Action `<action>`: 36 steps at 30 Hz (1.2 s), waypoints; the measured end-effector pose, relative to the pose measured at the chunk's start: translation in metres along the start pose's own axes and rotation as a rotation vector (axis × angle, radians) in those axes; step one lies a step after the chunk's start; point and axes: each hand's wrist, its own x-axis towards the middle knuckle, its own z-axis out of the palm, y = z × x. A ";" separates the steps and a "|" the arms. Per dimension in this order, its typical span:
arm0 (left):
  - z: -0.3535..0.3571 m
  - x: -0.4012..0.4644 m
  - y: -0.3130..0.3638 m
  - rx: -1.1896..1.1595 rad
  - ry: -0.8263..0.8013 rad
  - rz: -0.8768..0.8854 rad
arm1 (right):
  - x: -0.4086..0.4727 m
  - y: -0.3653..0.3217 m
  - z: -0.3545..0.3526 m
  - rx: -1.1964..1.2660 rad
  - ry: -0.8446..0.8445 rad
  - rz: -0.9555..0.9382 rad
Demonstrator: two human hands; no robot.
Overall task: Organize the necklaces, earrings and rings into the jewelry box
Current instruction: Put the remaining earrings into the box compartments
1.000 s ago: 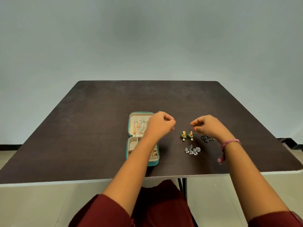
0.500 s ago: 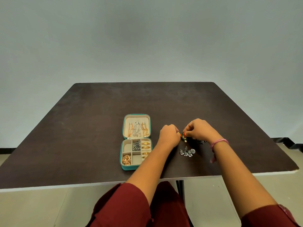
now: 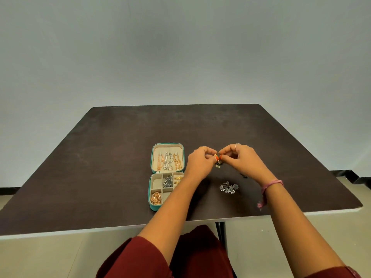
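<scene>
A teal jewelry box [image 3: 152, 205] lies open on the dark table [image 3: 100, 157]. Its lid holds three hanging necklaces [image 3: 168, 161]; its lower compartments hold a gold chain, silver pieces and gold earrings. My left hand [image 3: 198, 163] and my right hand [image 3: 239, 159] meet just right of the box, a little above the table. Both pinch a pair of green-and-gold earrings [image 3: 218, 163] between their fingertips. A pair of silver earrings with white beads [image 3: 228, 187] lies on the table below my hands. Black earrings [image 3: 244, 175] peek out beside my right wrist, mostly hidden.
The table's near edge [image 3: 120, 229] runs just in front of my lap. A pink band circles my right wrist [image 3: 272, 185]. A plain grey wall stands behind the table.
Both hands came together over the green-and-gold earrings, took hold of them and lifted them slightly off the table. The camera view shifted, with my head drawing back.
</scene>
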 end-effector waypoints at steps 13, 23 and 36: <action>-0.076 -0.040 0.017 -0.324 -0.105 0.019 | -0.024 -0.045 -0.002 0.529 0.029 -0.103; -0.109 -0.056 0.008 -0.324 -0.084 0.024 | -0.027 -0.065 0.010 0.570 -0.045 -0.081; -0.136 -0.093 -0.028 -0.024 -0.015 -0.024 | -0.036 -0.076 0.050 0.622 -0.085 -0.051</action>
